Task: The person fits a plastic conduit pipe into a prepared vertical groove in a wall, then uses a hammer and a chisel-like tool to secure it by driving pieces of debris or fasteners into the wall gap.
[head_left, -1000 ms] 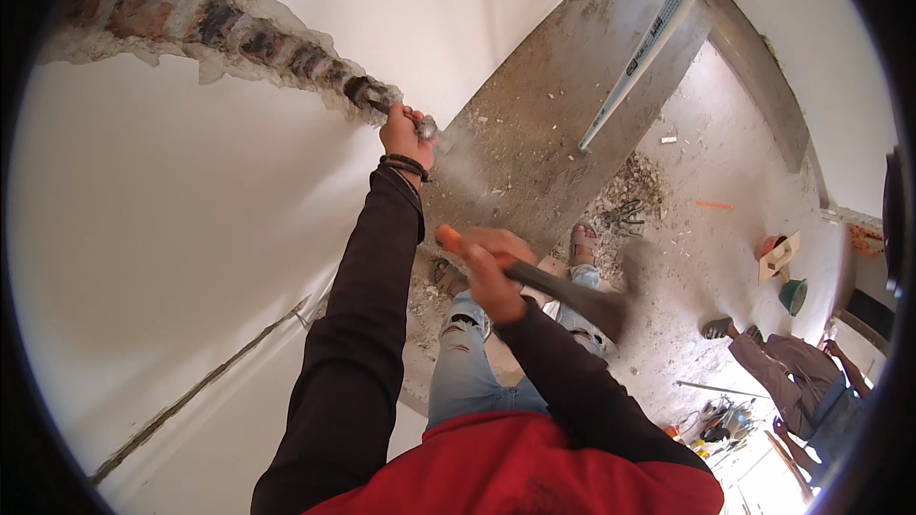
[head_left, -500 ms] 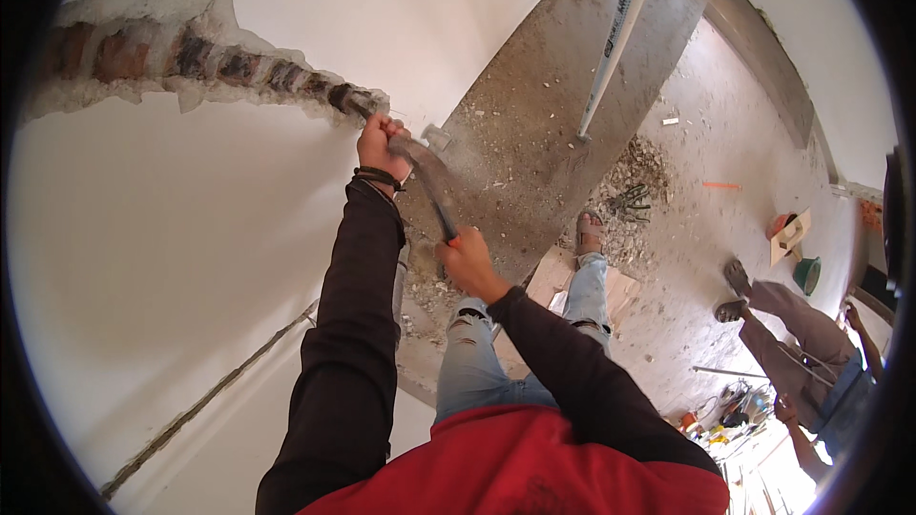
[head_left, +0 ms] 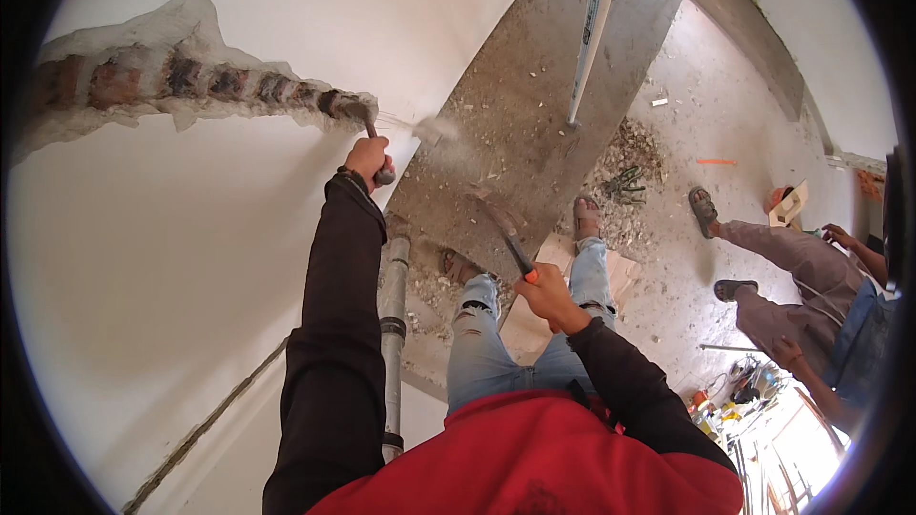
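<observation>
A rough channel [head_left: 229,84] runs across the white plastered wall [head_left: 191,229], with brick showing inside it. My left hand [head_left: 365,160] is wrapped round a metal chisel [head_left: 371,128], whose tip meets the plaster at the channel's right end. The chisel's butt sticks out below my fist. In my right hand [head_left: 551,296], above my knees, is a hammer [head_left: 515,246] with a dark handle and an orange band near the grip. Its head is blurred by motion and well apart from the chisel. Dust hangs to the right of the chisel.
A white pipe [head_left: 590,33] stands ahead; a grey pipe [head_left: 394,310] runs beside my left arm. Rubble [head_left: 630,146] lies on the floor near my right foot. A co-worker's legs [head_left: 787,257] are at the right, near scattered tools [head_left: 735,399] and an orange strip [head_left: 716,162].
The hammer has swung away from the chisel, rightward and toward my body. My left hand has shifted slightly down along with the view. The co-worker's legs have moved further apart.
</observation>
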